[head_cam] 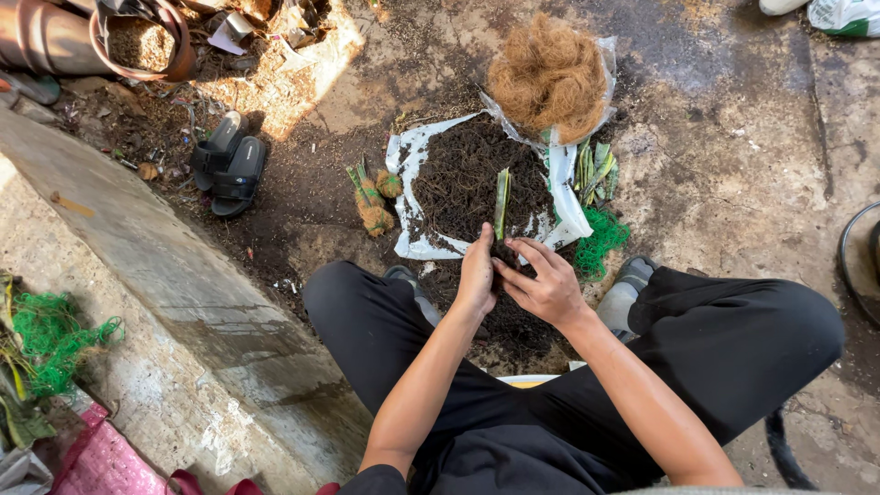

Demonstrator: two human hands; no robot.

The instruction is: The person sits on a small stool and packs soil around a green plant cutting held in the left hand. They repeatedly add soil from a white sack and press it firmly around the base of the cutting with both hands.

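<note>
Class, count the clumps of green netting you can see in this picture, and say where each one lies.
2. One green netting clump lies right of the soil sheet, by the person's knee; the other lies at the far left edge. More may be hidden.

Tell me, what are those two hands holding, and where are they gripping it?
Both the left hand and right hand cup the dark, soil-covered base of a green plant cutting; its leaf stands free above the fingers.

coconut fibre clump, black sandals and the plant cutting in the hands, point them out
coconut fibre clump [550,78], head view, middle of the brown mass
black sandals [229,163], head view, strap of the nearer sandal
plant cutting [501,197], head view, green leaf
</note>
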